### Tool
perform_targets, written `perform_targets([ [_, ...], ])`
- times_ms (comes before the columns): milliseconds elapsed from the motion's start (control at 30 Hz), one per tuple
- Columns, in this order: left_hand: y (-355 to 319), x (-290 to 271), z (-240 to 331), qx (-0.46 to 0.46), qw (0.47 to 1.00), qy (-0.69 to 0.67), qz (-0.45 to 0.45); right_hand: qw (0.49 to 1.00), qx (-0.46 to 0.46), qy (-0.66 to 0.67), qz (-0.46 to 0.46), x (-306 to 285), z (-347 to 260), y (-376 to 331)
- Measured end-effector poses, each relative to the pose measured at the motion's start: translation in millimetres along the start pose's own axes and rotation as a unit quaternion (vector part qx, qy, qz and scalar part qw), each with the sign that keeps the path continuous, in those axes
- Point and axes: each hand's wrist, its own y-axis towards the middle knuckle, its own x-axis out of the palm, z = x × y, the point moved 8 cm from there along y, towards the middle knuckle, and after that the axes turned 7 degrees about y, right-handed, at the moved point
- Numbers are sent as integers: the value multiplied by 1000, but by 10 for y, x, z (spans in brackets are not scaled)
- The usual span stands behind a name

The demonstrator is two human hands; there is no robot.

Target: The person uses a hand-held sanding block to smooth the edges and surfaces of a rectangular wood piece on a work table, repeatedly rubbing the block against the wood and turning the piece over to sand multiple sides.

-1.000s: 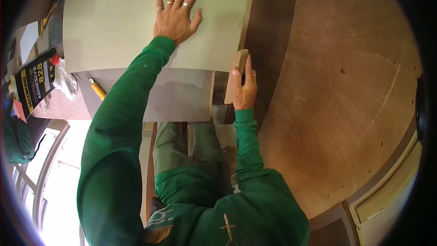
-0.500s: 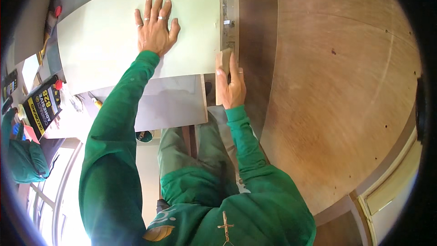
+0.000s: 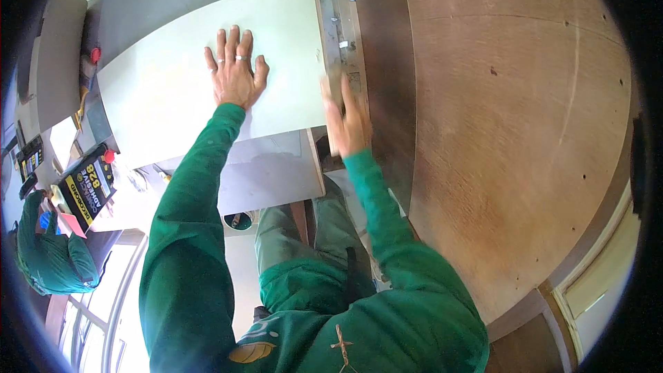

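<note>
My left hand (image 3: 235, 79) lies flat on a large pale panel (image 3: 159, 90), fingers spread and pointing away from me, rings on some of them. At the panel's right edge, my right hand (image 3: 353, 124) grips a wooden sanding block (image 3: 335, 85), thumb on one side and fingers on the other. The block stands along that edge and seems to touch it; motion blurs both block and hand. Its face toward the panel is hidden. Below the pale panel, a grey board (image 3: 269, 173) juts out toward me.
Right of the bench rises a big brown plywood sheet (image 3: 511, 138). Small scraps lie on the strip (image 3: 335, 14) beyond the panel's right edge. At left are a black-and-yellow adhesive can (image 3: 86, 183), a rolled sheet (image 3: 62, 62) and another person's green sleeve (image 3: 31, 228).
The whole view has shifted, so the panel sits lower in the picture. My right hand and the block now blur with movement along the edge. My left hand keeps its place on the panel.
</note>
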Motion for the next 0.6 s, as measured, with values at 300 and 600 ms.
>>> perform_targets([
  [300, 56, -43, 109, 1, 1000, -29, -10, 999, -37, -16, 21, -58, -422, 921],
  [600, 41, -4, 36, 1, 999, -24, -25, 1000, -1, 20, 16, 31, 178, -188],
])
